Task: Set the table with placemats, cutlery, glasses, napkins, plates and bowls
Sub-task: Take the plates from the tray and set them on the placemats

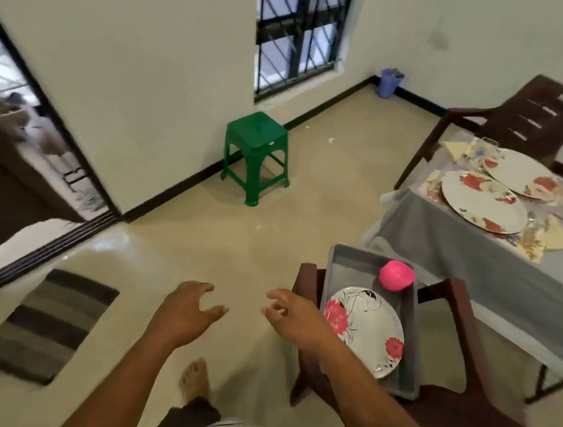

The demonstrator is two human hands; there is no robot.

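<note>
A: What are the hands doing?
B: Both hold nothing. The left hand (191, 311) and right hand (289, 315) hover over the floor with fingers loosely spread.

A: Where are the dishes?
B: A flowered plate (365, 328) leans in the near end of a grey tray (347, 264) on a brown chair (447, 332); a pink bowl (397, 274) sits at the tray's far right corner. Two flowered plates (484, 202) overlap on placemats (529, 246) at the tabletop's left edge, a glass (486, 147) at the far corner, and a yellow napkin (558, 238) just beside the nearer plate.
</note>
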